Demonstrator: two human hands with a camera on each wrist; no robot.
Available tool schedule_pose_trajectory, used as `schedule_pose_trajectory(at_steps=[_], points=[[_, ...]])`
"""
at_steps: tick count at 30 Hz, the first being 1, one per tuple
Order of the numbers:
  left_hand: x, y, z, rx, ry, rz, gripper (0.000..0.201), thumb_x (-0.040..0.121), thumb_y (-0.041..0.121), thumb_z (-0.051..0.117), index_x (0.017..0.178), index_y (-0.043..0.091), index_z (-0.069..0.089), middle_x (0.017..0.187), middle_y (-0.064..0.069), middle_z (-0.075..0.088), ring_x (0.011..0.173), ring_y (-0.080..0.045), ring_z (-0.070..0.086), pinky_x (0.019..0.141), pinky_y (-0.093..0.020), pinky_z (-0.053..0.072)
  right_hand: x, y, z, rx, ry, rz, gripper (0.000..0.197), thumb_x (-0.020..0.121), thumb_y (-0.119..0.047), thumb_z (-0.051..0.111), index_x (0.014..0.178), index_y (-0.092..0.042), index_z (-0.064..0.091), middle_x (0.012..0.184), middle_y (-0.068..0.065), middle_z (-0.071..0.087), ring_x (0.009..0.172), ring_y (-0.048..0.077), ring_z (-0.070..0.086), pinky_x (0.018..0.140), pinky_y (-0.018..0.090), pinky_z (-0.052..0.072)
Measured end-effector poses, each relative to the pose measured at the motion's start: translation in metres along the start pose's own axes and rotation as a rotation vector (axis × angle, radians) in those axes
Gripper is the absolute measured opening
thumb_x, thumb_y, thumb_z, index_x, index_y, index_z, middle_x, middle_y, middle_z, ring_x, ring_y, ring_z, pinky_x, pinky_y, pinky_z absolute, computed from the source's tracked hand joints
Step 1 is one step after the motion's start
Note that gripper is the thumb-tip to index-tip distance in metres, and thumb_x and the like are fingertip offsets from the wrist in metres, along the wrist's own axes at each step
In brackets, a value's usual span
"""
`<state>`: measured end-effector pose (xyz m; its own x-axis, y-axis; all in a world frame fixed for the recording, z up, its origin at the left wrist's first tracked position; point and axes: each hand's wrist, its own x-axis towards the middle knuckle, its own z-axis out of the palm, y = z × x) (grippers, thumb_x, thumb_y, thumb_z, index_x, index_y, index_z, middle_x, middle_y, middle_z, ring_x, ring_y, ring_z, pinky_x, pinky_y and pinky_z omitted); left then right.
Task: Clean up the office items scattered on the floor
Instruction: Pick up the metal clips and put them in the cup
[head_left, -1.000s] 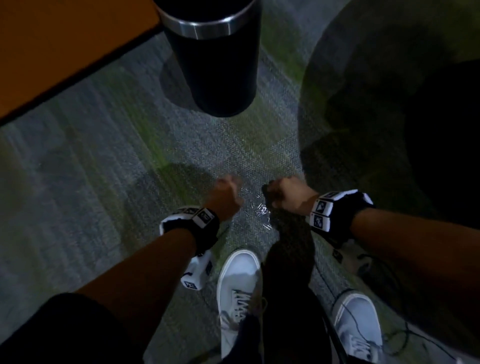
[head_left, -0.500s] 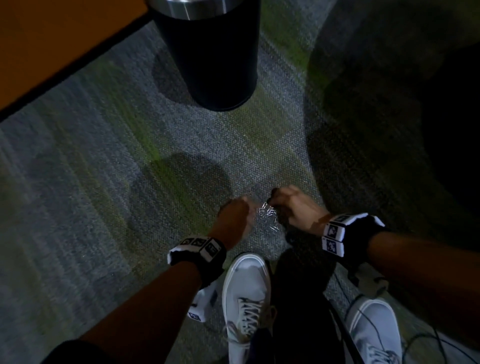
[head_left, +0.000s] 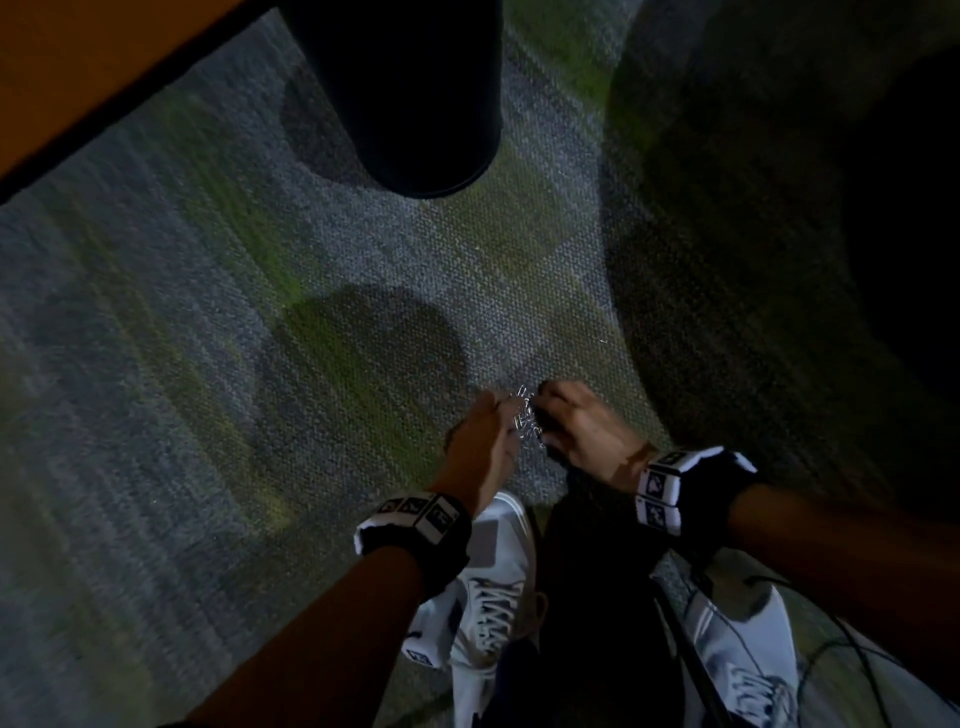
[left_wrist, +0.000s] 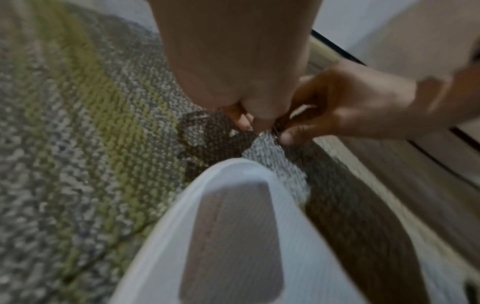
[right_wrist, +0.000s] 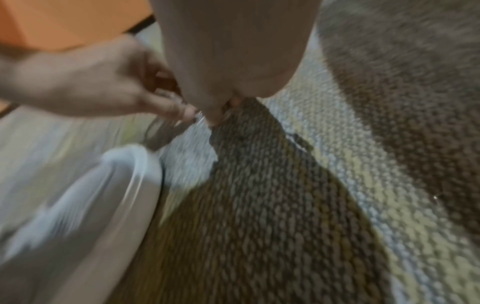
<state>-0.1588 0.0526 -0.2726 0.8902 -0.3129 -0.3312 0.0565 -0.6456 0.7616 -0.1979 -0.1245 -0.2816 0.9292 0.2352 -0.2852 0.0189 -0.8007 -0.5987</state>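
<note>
A small heap of silver paper clips (head_left: 527, 423) lies on the grey-green carpet just ahead of my left shoe. My left hand (head_left: 485, 441) and right hand (head_left: 582, 431) meet over it from either side, fingers curled and pinching the clips. In the left wrist view the right hand's thumb and fingers (left_wrist: 288, 137) nip the clips (left_wrist: 275, 131). In the right wrist view the left hand's fingertips (right_wrist: 187, 113) hold clips (right_wrist: 199, 119) too. One stray clip (head_left: 602, 341) lies on the carpet beyond the hands, also seen as a glinting clip (right_wrist: 435, 197).
A black round bin (head_left: 410, 93) stands on the carpet ahead. An orange-brown desk edge (head_left: 78, 62) runs across the upper left. My white shoes (head_left: 493, 587) (head_left: 748, 644) are right below the hands, with a thin black cable (head_left: 831, 649) by the right one. Deep shadow covers the right side.
The two hands have drawn closer together, bunching the clips between their fingertips. My view has tilted down, so the bin has slid toward the top edge.
</note>
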Motion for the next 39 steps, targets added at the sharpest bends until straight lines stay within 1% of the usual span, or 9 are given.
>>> schedule_pose_trajectory(at_steps=[2, 7, 12, 17, 20, 25, 33, 36, 39], points=[[0.004, -0.005, -0.008, 0.147, -0.051, 0.120, 0.005, 0.093, 0.019, 0.051, 0.091, 0.018, 0.055, 0.085, -0.006, 0.054, 0.069, -0.019, 0.047, 0.059, -0.028, 0.040, 0.000, 0.011, -0.007, 0.047, 0.076, 0.098, 0.053, 0.080, -0.020, 0.075, 0.128, -0.005, 0.057, 0.122, 0.013, 0.054, 0.113, 0.031, 0.051, 0.100, 0.035, 0.041], [0.019, -0.023, -0.022, 0.361, -0.135, 0.214, 0.063, 0.081, 0.016, 0.062, 0.140, 0.005, 0.045, 0.129, -0.016, 0.046, 0.107, -0.034, 0.050, 0.092, -0.043, 0.048, -0.022, 0.027, -0.009, -0.032, 0.026, 0.189, 0.078, 0.076, -0.032, 0.079, 0.140, -0.005, 0.044, 0.127, 0.012, 0.046, 0.118, 0.031, 0.047, 0.104, 0.033, 0.039], [0.011, -0.009, -0.003, 0.484, -0.245, 0.463, 0.058, 0.078, 0.003, 0.058, 0.135, 0.004, 0.051, 0.128, -0.013, 0.049, 0.115, -0.027, 0.048, 0.099, -0.037, 0.044, -0.014, 0.005, 0.011, 0.012, 0.035, 0.113, 0.059, 0.073, -0.007, 0.073, 0.129, -0.002, 0.054, 0.116, 0.015, 0.051, 0.105, 0.034, 0.053, 0.092, 0.042, 0.050], [0.016, -0.008, -0.003, 0.336, -0.230, 0.364, 0.030, 0.079, 0.030, 0.059, 0.108, 0.024, 0.066, 0.113, -0.006, 0.055, 0.087, -0.010, 0.054, 0.075, -0.032, 0.043, -0.003, 0.003, 0.006, 0.131, 0.030, 0.076, 0.037, 0.079, -0.002, 0.067, 0.116, -0.006, 0.065, 0.106, 0.011, 0.058, 0.093, 0.028, 0.060, 0.084, 0.036, 0.052], [0.026, -0.026, -0.019, 0.435, -0.320, 0.418, 0.058, 0.077, 0.029, 0.072, 0.130, 0.011, 0.056, 0.126, -0.013, 0.051, 0.113, -0.030, 0.052, 0.093, -0.042, 0.049, -0.011, 0.015, -0.004, 0.158, 0.089, 0.186, 0.043, 0.080, -0.007, 0.072, 0.121, -0.006, 0.062, 0.115, 0.010, 0.057, 0.102, 0.027, 0.060, 0.096, 0.025, 0.042], [0.017, -0.019, -0.020, 0.518, -0.359, 0.371, 0.091, 0.067, 0.038, 0.085, 0.142, 0.009, 0.045, 0.140, -0.017, 0.042, 0.129, -0.036, 0.038, 0.105, -0.049, 0.038, -0.015, 0.014, -0.002, 0.079, 0.034, 0.193, 0.054, 0.078, -0.014, 0.075, 0.128, -0.008, 0.056, 0.119, 0.009, 0.051, 0.103, 0.029, 0.059, 0.091, 0.040, 0.052], [0.013, -0.019, -0.009, 0.397, -0.317, 0.330, 0.028, 0.092, 0.039, 0.056, 0.116, 0.024, 0.054, 0.123, -0.016, 0.056, 0.112, -0.037, 0.057, 0.096, -0.054, 0.049, 0.011, -0.007, 0.000, 0.173, 0.011, 0.105, 0.025, 0.081, -0.006, 0.068, 0.106, -0.003, 0.066, 0.103, 0.012, 0.060, 0.090, 0.030, 0.063, 0.084, 0.041, 0.053], [0.014, -0.025, -0.011, 0.414, -0.332, 0.339, 0.056, 0.077, 0.025, 0.079, 0.124, 0.007, 0.057, 0.123, -0.018, 0.054, 0.109, -0.035, 0.056, 0.091, -0.048, 0.052, -0.001, 0.003, -0.010, 0.217, 0.077, 0.228, 0.043, 0.080, -0.010, 0.075, 0.120, -0.006, 0.063, 0.114, 0.010, 0.059, 0.102, 0.025, 0.061, 0.095, 0.023, 0.044], [0.014, -0.017, -0.014, 0.438, -0.338, 0.363, 0.081, 0.066, 0.033, 0.087, 0.133, 0.006, 0.051, 0.127, -0.015, 0.050, 0.116, -0.033, 0.050, 0.094, -0.042, 0.048, -0.011, 0.010, -0.011, 0.117, 0.013, 0.245, 0.060, 0.079, -0.017, 0.077, 0.134, -0.007, 0.052, 0.122, 0.009, 0.050, 0.107, 0.027, 0.056, 0.097, 0.032, 0.047]])
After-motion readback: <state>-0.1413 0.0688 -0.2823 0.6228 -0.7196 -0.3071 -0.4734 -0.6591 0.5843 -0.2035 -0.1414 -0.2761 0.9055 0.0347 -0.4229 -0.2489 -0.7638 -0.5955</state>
